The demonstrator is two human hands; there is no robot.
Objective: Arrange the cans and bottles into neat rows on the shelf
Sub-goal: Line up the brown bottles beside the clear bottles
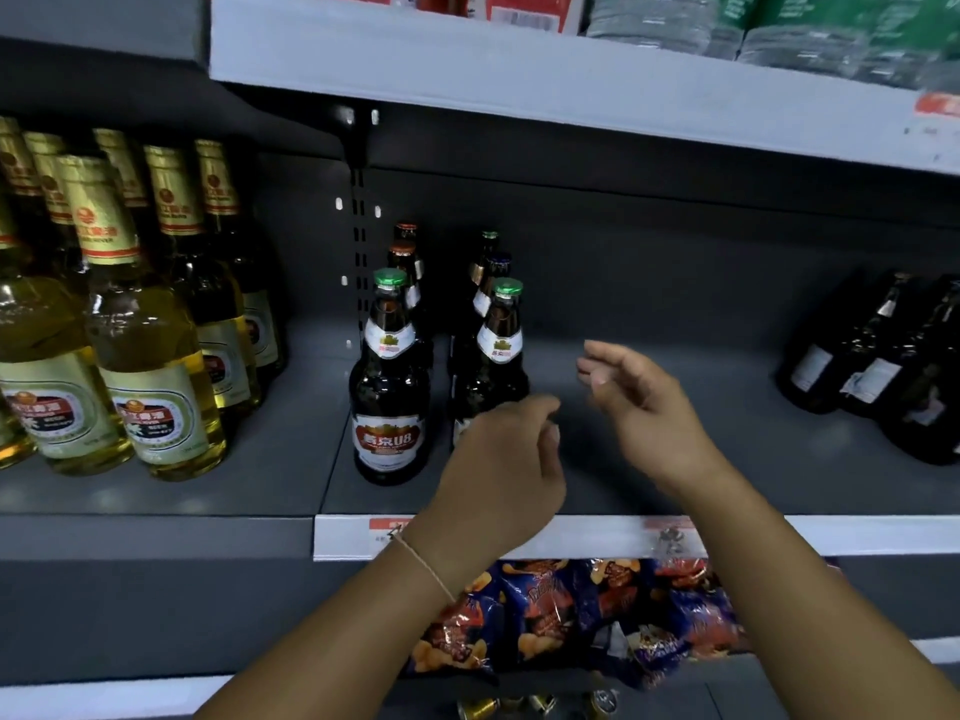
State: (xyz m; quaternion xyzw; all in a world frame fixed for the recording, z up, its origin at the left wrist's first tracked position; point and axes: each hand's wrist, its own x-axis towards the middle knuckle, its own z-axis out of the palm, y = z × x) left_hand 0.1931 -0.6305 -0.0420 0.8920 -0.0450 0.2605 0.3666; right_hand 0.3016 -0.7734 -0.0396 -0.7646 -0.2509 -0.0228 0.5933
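Observation:
Two short rows of brown beer bottles with green caps stand on the dark grey shelf [753,459]. The left row's front bottle [389,392] shows a red label. The right row's front bottle [500,350] is partly hidden low down by my left hand [501,462]. That hand hovers just in front of its base with fingers loosely curled, holding nothing. My right hand [641,397] is to the right of that bottle, above bare shelf, fingers relaxed and apart from any bottle.
Tall yellow beer bottles [150,356] crowd the shelf's left section. Dark bottles [878,366] stand at the far right. A white price strip [587,535] edges the shelf front. Snack bags [597,610] lie on the shelf below; wrapped water packs [779,28] sit above.

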